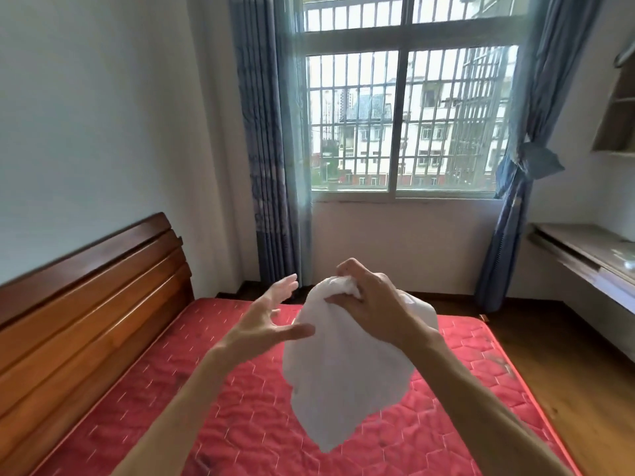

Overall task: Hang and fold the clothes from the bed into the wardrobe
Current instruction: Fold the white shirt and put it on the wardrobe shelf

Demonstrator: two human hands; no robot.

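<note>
A white garment [343,372] hangs in the air above the red quilted mattress [213,407], bunched at its top. My right hand [371,304] is shut on that bunched top edge and holds the cloth up. My left hand [268,321] is open just to the left of the garment, fingers spread, its fingertips close to the cloth but not gripping it. The lower end of the garment dangles free over the middle of the bed. No other clothes show on the mattress, and the wardrobe is out of view.
A wooden headboard [86,304] runs along the left. Ahead is a barred window [405,125] with blue curtains [268,149]. A wooden desk [584,255] and wall shelf [618,111] stand at the right. Wood floor [567,372] lies right of the bed.
</note>
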